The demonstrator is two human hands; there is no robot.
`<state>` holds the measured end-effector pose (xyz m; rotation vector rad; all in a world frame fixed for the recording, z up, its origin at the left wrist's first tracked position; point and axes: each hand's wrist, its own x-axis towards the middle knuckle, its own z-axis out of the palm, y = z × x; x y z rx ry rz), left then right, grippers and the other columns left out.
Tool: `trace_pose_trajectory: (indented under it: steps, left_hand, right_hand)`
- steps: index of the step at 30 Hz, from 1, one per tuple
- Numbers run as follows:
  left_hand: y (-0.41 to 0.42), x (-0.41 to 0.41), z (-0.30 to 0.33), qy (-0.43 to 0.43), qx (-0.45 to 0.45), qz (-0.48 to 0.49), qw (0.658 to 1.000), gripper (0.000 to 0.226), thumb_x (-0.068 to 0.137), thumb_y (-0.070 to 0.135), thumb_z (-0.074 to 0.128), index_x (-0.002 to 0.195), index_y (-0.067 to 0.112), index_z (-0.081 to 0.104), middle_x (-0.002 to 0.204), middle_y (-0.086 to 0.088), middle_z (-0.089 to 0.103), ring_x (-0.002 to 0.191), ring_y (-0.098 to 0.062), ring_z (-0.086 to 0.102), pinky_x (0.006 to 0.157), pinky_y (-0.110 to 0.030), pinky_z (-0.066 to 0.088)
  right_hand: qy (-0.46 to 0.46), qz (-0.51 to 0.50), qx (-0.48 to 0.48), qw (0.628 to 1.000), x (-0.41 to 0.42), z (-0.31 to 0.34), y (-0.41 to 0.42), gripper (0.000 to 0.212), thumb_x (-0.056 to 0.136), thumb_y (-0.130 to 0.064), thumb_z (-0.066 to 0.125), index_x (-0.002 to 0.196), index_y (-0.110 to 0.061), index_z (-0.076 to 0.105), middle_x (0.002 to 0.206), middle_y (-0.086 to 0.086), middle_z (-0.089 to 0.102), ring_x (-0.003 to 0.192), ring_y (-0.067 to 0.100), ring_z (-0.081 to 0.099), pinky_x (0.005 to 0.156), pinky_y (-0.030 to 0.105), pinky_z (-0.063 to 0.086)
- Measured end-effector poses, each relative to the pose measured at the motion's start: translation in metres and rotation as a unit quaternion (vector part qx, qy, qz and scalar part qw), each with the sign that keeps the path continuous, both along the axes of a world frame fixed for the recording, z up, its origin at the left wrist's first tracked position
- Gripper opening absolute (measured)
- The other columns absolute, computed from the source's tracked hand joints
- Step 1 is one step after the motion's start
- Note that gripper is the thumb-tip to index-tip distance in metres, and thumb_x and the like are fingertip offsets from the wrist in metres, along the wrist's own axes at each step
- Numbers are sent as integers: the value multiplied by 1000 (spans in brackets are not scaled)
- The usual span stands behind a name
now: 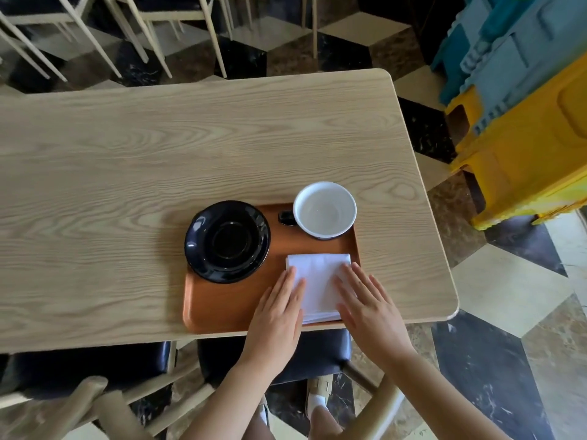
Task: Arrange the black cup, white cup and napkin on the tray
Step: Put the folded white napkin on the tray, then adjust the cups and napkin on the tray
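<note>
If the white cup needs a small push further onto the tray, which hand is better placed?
The right hand, probably: it lies on the napkin directly below the white cup, while the left hand is further left.

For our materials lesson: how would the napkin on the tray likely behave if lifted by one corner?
The napkin looks like soft folded layers, so it would probably droop and unfold. It seems light, so a push may slide or bunch it on the smooth tray.
</note>
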<state>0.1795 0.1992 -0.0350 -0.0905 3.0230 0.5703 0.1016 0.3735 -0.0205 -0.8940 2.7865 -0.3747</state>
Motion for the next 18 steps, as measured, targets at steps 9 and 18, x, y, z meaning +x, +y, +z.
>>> trace_pose_trajectory:
  steps: [9,18]
  left_hand:
    - [-30,6,27,15,-39,-28,999,51,91,31,39,140,15,36,150,-13,31,139,-25,25,110,-41,28]
    - [-112,25,32,-33,-71,23,997,52,91,39,29,128,11,52,134,-15,54,128,-25,45,105,-47,37]
  right_hand:
    - [0,-41,12,999,17,29,-51,61,97,-38,6,127,-9,50,136,13,51,129,27,42,108,39,23]
    - [29,38,30,998,18,31,-146,43,76,-25,51,116,-10,62,125,11,62,121,26,52,95,45,45]
